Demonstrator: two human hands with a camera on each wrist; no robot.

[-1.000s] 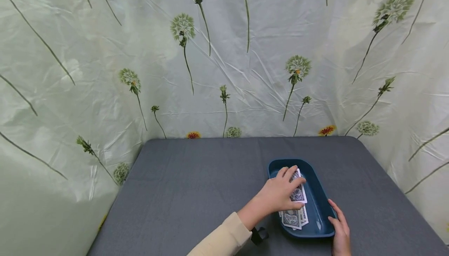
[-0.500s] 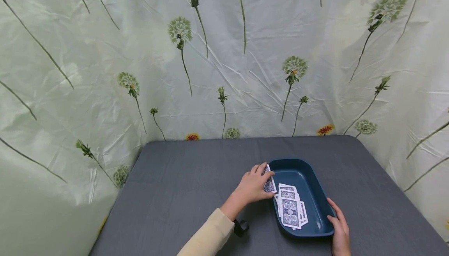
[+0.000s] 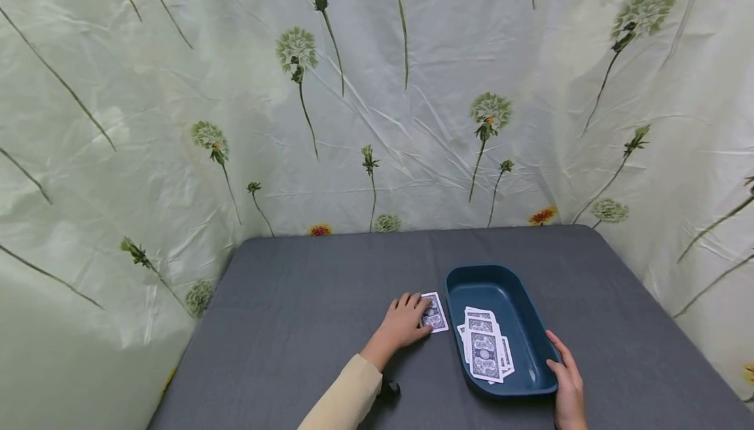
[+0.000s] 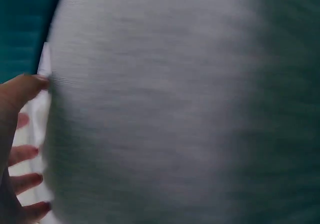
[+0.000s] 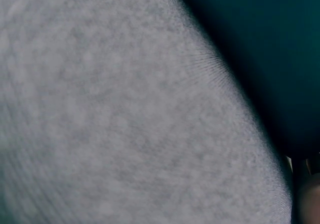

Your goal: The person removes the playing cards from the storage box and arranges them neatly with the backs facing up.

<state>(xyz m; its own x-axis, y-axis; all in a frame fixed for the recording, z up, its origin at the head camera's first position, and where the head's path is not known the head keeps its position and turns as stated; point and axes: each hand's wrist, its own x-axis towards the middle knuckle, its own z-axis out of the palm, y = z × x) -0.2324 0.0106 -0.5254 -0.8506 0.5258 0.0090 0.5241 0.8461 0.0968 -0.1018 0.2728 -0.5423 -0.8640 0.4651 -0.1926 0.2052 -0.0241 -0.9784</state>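
Note:
My left hand (image 3: 405,322) holds a playing card (image 3: 434,315) by its edges, thumb at the near edge and a finger over the far part. The card is back side up, close over the grey table just left of a dark blue tray (image 3: 531,358). Inside the tray lies an overlapping pile of playing cards (image 3: 485,355), backs up, along its left side. My right hand (image 3: 569,384) grips the tray's right rim near its front corner. In the left wrist view, the thumb and fingertips of my left hand (image 4: 22,149) meet the card's pale edge.
The grey cloth-covered table (image 3: 318,325) spreads to the left of the tray. A flower-printed curtain (image 3: 353,89) stands behind and at both sides. A black strap (image 3: 389,391) shows at my left wrist, below the cream sleeve (image 3: 347,391).
My left hand has lifted a card out of the tray, carried it left over the rim and lowered it beside the tray. My right hand has stayed at the rim.

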